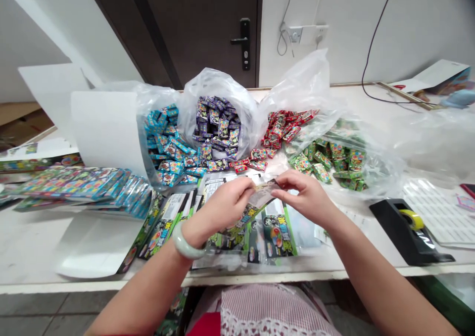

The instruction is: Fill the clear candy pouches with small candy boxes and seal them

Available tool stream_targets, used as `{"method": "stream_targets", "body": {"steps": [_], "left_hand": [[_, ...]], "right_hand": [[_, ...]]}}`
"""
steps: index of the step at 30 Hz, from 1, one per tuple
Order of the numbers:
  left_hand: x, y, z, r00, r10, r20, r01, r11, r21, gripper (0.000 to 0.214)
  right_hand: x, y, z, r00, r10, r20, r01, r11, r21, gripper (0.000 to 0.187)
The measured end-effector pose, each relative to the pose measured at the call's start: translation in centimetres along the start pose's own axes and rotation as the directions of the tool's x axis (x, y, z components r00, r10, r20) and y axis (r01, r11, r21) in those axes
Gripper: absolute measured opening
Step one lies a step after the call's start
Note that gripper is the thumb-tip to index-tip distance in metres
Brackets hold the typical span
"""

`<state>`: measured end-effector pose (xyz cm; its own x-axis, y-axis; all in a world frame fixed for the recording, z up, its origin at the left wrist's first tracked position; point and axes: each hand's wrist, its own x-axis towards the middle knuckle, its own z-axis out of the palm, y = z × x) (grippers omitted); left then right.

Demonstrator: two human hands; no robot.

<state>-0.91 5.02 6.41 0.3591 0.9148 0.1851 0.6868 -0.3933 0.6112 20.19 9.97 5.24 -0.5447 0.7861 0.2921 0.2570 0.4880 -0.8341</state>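
Note:
My left hand (222, 210) and my right hand (304, 195) meet over the table's front edge, both pinching the top of a flat green and black packaging pouch (256, 207) held tilted between them. A pale green bangle (183, 244) sits on my left wrist. Under my hands lie more flat green pouches (276, 234), fanned out on the white table (33, 249). Behind them stand open clear plastic bags of small candy packets: blue (166, 145), purple (217, 125), red (280, 128) and green (334, 160).
A row of filled colourful pouches (81, 185) lies at the left beside white card sheets (106, 128). A black tape dispenser (406, 229) stands at the right, with label sheets (438, 212) behind it. A dark door (200, 29) and a wall socket (297, 34) are beyond the table.

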Motion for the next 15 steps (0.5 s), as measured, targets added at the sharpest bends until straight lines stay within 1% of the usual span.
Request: {"method": "stream_targets", "body": {"steps": [1, 2, 3, 4, 5, 6, 8, 9, 12, 15], "left_hand": [[0.0, 0.1, -0.2, 0.999, 0.037, 0.022, -0.037, 0.999, 0.029, 0.016], [0.1, 0.2, -0.4, 0.996, 0.079, 0.045, -0.082, 0.994, 0.067, 0.016], [0.2, 0.3, -0.5, 0.991, 0.123, 0.052, -0.129, 0.985, 0.115, 0.015], [0.2, 0.3, -0.6, 0.986, 0.166, 0.035, -0.169, 0.970, 0.174, 0.013], [0.3, 0.3, -0.6, 0.979, 0.205, -0.006, -0.198, 0.951, 0.240, 0.013], [0.3, 0.3, -0.5, 0.969, 0.240, -0.061, -0.211, 0.929, 0.303, 0.015], [0.2, 0.0, -0.1, 0.946, 0.284, -0.153, -0.205, 0.895, 0.396, 0.026], [0.1, -0.1, 0.2, 0.942, 0.292, -0.168, -0.198, 0.884, 0.424, 0.031], [-0.1, -0.6, 1.2, 0.956, 0.259, -0.140, -0.171, 0.877, 0.449, 0.039], [-0.1, -0.8, 1.7, 0.979, 0.184, -0.083, -0.135, 0.902, 0.410, 0.034]], "right_hand": [[0.0, -0.1, 0.0, 0.994, 0.025, 0.107, -0.033, 0.997, 0.068, 0.014], [0.0, -0.2, -0.1, 0.978, 0.047, 0.203, -0.074, 0.989, 0.126, 0.016], [0.1, -0.3, -0.2, 0.961, 0.066, 0.269, -0.115, 0.979, 0.170, 0.017], [0.2, -0.3, -0.3, 0.952, 0.081, 0.295, -0.143, 0.970, 0.196, 0.019], [0.4, -0.2, -0.4, 0.956, 0.093, 0.279, -0.155, 0.966, 0.209, 0.019], [0.5, -0.1, -0.5, 0.966, 0.104, 0.238, -0.158, 0.963, 0.218, 0.019], [0.6, 0.2, -0.7, 0.977, 0.122, 0.173, -0.163, 0.954, 0.252, 0.018], [0.5, 0.4, -0.7, 0.977, 0.135, 0.165, -0.177, 0.944, 0.277, 0.019], [0.3, 1.2, -0.5, 0.967, 0.196, 0.164, -0.242, 0.907, 0.345, 0.023], [0.2, 1.7, -0.1, 0.959, 0.231, 0.162, -0.277, 0.881, 0.384, 0.026]]}}
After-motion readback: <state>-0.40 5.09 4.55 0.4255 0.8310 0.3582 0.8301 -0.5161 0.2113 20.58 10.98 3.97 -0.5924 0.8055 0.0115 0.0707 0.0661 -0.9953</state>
